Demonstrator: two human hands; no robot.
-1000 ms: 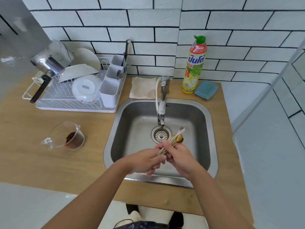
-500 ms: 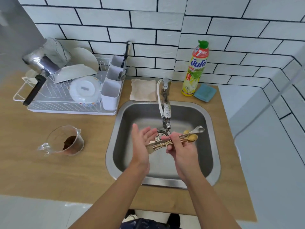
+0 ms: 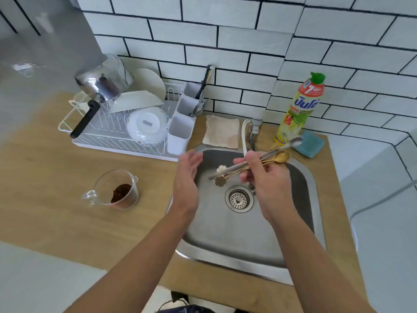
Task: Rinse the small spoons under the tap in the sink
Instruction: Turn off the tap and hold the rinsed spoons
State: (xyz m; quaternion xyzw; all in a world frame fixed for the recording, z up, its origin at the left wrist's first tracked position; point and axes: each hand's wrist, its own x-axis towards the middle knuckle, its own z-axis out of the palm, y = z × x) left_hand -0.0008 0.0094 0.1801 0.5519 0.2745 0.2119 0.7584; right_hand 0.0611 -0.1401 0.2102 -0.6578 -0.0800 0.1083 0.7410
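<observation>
My right hand (image 3: 265,177) grips a bundle of small spoons (image 3: 274,158), gold ones and a silver one, above the steel sink (image 3: 300,213). Their bowls point to the upper right and their decorated handle ends stick out to the left. My left hand (image 3: 187,177) is held upright with straight fingers over the sink's left rim, a short gap from the handle ends, holding nothing. The tap (image 3: 252,132) stands behind the sink, partly hidden by my right hand. I see no running water. The drain strainer (image 3: 238,199) lies below the spoons.
A white dish rack (image 3: 108,132) with a pot, bowls and cutlery cups stands left of the sink. A glass measuring cup (image 3: 117,190) with brown powder sits on the wooden counter. Behind the sink are a folded cloth (image 3: 222,132), a dish soap bottle (image 3: 300,109) and a blue sponge (image 3: 310,144).
My left hand has let go of the spoon handles and opened, moving away to the left. My right hand has lifted the spoons up toward the tap. The view has shifted.
</observation>
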